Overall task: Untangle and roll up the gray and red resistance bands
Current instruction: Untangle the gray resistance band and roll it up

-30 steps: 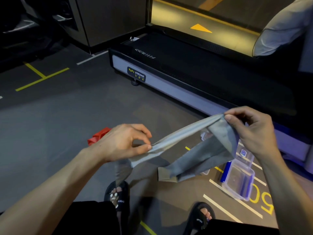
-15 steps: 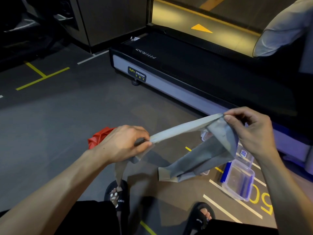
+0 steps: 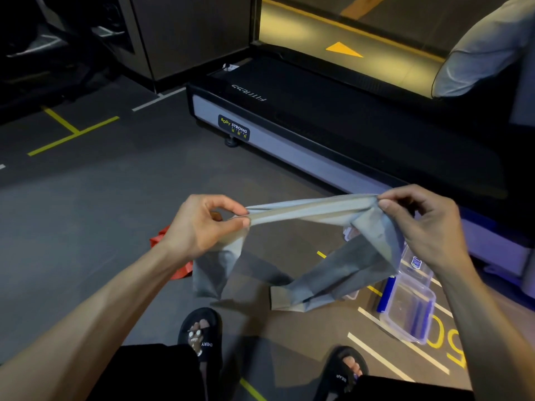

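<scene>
The gray resistance band [image 3: 312,211] stretches flat between both hands above the floor. My left hand [image 3: 202,227] pinches its left part between thumb and fingers, and a short gray tail hangs below that hand. My right hand [image 3: 422,224] pinches the right part, from which a longer folded length droops down toward the floor. The red resistance band [image 3: 157,241] lies crumpled on the floor behind my left wrist, mostly hidden by the arm.
A clear plastic box with blue clips [image 3: 408,311] stands open on the floor at the right. A black treadmill deck [image 3: 333,123] runs across behind the hands. My two sandalled feet [image 3: 199,334] are below. Yellow and white lines mark the dark floor.
My left hand has risen and slid along the band, pulling the stretch between the hands straighter and nearly level. The right hand has stayed in place.
</scene>
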Demonstrator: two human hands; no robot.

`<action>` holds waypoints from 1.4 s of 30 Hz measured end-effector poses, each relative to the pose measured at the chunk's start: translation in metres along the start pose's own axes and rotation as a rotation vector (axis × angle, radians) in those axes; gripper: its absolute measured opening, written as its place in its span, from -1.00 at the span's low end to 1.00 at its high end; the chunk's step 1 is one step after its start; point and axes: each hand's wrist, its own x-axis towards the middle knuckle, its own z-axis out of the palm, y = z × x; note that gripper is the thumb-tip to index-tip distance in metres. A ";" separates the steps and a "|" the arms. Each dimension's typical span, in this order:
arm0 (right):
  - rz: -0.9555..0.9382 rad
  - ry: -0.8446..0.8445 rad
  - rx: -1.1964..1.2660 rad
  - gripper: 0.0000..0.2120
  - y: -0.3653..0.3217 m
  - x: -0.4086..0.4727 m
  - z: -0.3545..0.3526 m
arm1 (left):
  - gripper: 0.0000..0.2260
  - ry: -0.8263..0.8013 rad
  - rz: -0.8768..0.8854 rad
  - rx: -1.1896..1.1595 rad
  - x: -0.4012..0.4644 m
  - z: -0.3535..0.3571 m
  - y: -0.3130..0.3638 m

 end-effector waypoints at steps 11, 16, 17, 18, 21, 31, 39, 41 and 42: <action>-0.015 -0.015 0.022 -0.86 -0.005 -0.001 0.002 | -0.89 -0.085 0.055 0.080 0.002 -0.008 0.000; -0.036 -0.020 0.032 -0.87 -0.008 -0.002 0.002 | -0.67 -0.176 0.226 0.149 0.003 -0.008 -0.003; -0.042 -0.021 0.033 -0.87 -0.008 -0.002 0.003 | -0.63 -0.174 0.245 0.185 0.004 -0.008 -0.005; -0.046 -0.022 0.035 -0.87 -0.007 -0.001 0.004 | -0.63 -0.164 0.276 0.247 0.005 -0.009 -0.007; -0.047 -0.044 0.022 -0.89 -0.008 -0.003 0.008 | -0.74 -0.130 0.405 0.470 0.007 -0.011 -0.009; -0.080 -0.053 -0.038 -0.89 -0.010 -0.004 0.017 | -0.88 -0.024 0.439 0.532 0.004 -0.013 -0.008; -0.087 -0.071 -0.059 -0.91 -0.013 -0.005 0.017 | -0.77 -0.097 0.349 0.519 0.003 -0.010 -0.015; -0.092 -0.075 -0.065 -0.91 -0.014 -0.005 0.017 | -0.78 -0.118 0.314 0.547 0.004 -0.011 -0.018; -0.094 -0.075 -0.065 -0.91 -0.015 -0.005 0.017 | -0.80 -0.143 0.285 0.560 0.005 -0.012 -0.019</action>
